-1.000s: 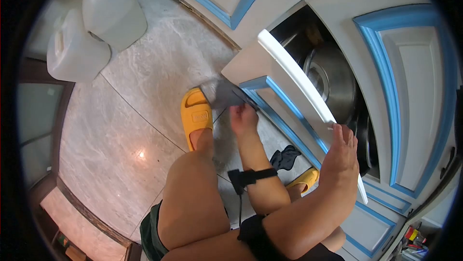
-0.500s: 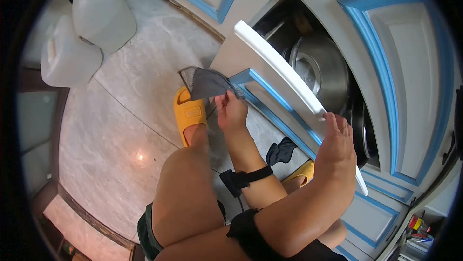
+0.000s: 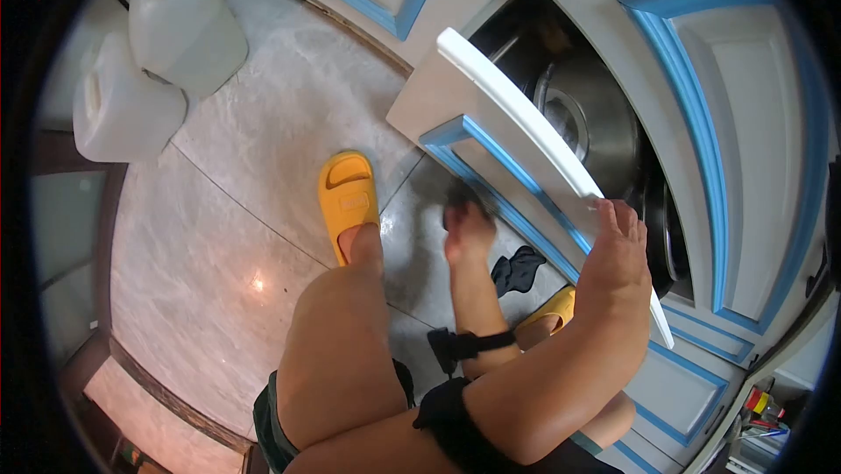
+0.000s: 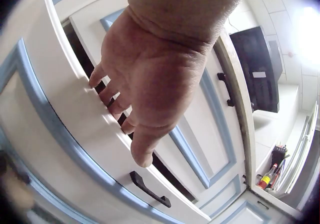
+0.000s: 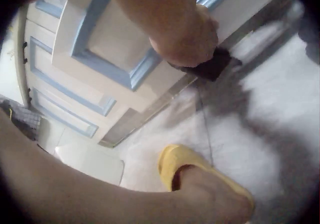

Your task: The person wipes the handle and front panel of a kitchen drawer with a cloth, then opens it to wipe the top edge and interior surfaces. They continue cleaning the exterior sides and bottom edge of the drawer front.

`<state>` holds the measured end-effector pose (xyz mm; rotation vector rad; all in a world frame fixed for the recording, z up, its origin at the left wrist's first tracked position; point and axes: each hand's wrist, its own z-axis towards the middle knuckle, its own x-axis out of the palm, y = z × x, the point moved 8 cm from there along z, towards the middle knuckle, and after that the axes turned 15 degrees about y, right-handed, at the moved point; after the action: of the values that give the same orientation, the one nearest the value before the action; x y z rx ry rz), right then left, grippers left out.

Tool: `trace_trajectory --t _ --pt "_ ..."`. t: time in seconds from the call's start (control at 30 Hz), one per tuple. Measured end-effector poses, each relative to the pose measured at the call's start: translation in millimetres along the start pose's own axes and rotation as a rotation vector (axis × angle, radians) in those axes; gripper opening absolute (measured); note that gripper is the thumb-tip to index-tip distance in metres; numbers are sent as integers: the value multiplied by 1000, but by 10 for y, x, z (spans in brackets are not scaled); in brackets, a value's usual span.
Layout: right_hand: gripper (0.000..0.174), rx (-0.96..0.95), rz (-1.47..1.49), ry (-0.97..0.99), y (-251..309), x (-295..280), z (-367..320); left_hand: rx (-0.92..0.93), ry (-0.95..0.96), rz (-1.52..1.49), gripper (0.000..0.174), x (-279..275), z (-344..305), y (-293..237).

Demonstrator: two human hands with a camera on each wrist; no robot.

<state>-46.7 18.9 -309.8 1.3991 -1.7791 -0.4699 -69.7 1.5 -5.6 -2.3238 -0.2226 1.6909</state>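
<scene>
My left hand rests on the white top edge of a pulled-out drawer, fingertips on the edge and palm over the gap behind it in the left wrist view. Metal pots sit inside the drawer. Low in front of the drawer, my right hand grips a dark grey cloth, close to the floor in the right wrist view. Both are blurred in the head view, and the hand hides part of the cloth. A crumpled black cloth lies on the floor beside my right forearm.
Yellow slippers are on my feet, one near the drawer's lower side. Two white plastic jugs stand at the far left. Cabinet doors with blue trim rise behind the drawer. A black handle juts from its front.
My right hand swung the grey cloth up and left over the slipper, then brought it back down toward the drawer's base. My left hand has stayed on the drawer edge.
</scene>
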Motion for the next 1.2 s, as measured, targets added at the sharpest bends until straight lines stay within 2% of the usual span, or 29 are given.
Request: trace_trajectory --t 0.1,0.17,0.27,0.37,0.4,0.5,0.57,0.63,0.67,0.77,0.8,0.83,0.87,0.9,0.93,1.0,1.1,1.13,1.2 --pt "12 75 54 131 -381 628 200 15 5 11 40 1 -25 -2" --pt "11 93 109 160 -416 746 181 13 26 12 40 10 -9 -32" --pt "7 75 49 102 -150 254 114 0 52 16 40 22 50 -56" --pt "8 -52 47 -32 278 -352 -46 46 96 -35 40 22 35 -4" --pt "12 -70 -53 -34 382 -424 -96 41 102 -31 40 35 37 0" --pt "15 -57 -10 -61 209 -441 5 7 60 -24 41 84 86 -40" --pt "20 29 23 -28 12 37 5 3 45 -22 41 84 112 -59" --pt "18 30 12 165 -284 417 231 41 76 -27 42 73 87 -54" --pt "14 37 37 121 -338 543 198 44 69 -30 42 81 79 -59" --pt "17 73 52 165 -248 539 171 38 39 -49 42 49 73 -68" --pt "19 50 -37 143 -161 337 176 35 31 -58 42 47 82 -68" --pt "19 -2 82 157 -75 100 164 31 27 -70 42 53 77 -58" --pt "18 1 100 43 35 -238 94 26 36 -51 43 62 77 -63" --pt "18 -39 -202 37 241 -495 76 21 46 -33 43 68 83 -77" --pt "17 -133 -178 -90 338 -832 92 16 55 -15 44 63 77 -68" --pt "17 -147 -92 -19 434 -1173 157 33 94 7 44 65 67 -52" --pt "17 -147 -37 -77 278 -1015 178 51 40 -7 45 64 60 -75" --pt "15 -85 -55 -90 348 -443 -129 50 7 -24 45 68 48 -67" --pt "14 -20 -144 125 -9 -81 152 35 9 -5 45 57 35 -44"
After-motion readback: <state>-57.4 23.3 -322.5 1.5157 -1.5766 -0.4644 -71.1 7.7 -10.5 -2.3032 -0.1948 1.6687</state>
